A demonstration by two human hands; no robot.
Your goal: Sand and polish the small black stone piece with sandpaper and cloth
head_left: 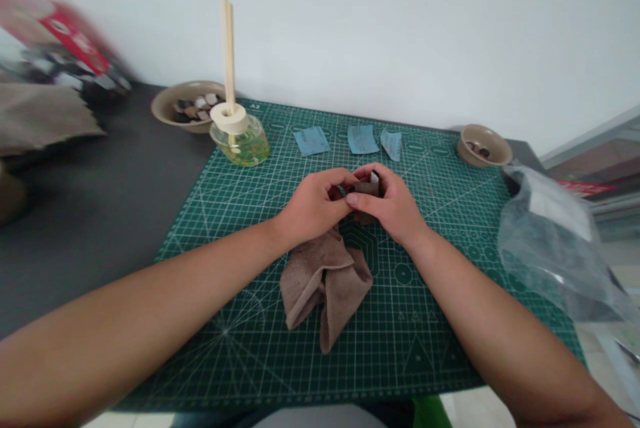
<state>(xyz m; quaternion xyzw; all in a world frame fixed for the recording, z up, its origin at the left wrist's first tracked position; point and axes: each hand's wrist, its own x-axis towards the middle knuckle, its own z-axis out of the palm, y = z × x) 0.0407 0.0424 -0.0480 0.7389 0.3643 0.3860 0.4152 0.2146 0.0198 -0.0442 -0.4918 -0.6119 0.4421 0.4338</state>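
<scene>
- We note the left hand point(317, 201) and right hand point(397, 205) meeting over the middle of a green cutting mat point(260, 375).
- Right fingers: bent around a small brown piece point(367, 187), thumb laid across its front; a pale bit shows at its top.
- Left fingers: curled in, thumb and forefinger against the same spot. We cannot tell whether they pinch it, as the contact is hidden.
- We see a folded brown cloth point(320, 268) on the mat, its upper end running beneath the left hand; whether it joins the piece, we cannot tell.
- Beyond the hands we record three blue slips point(363, 139) and, left of them, a reed diffuser point(245, 145).
- Far left, we find a wide bowl point(165, 108) of small chips; far right, a smaller bowl point(473, 156) with dark contents.
- We log a clear plastic bag point(545, 241) at the mat's right edge.
</scene>
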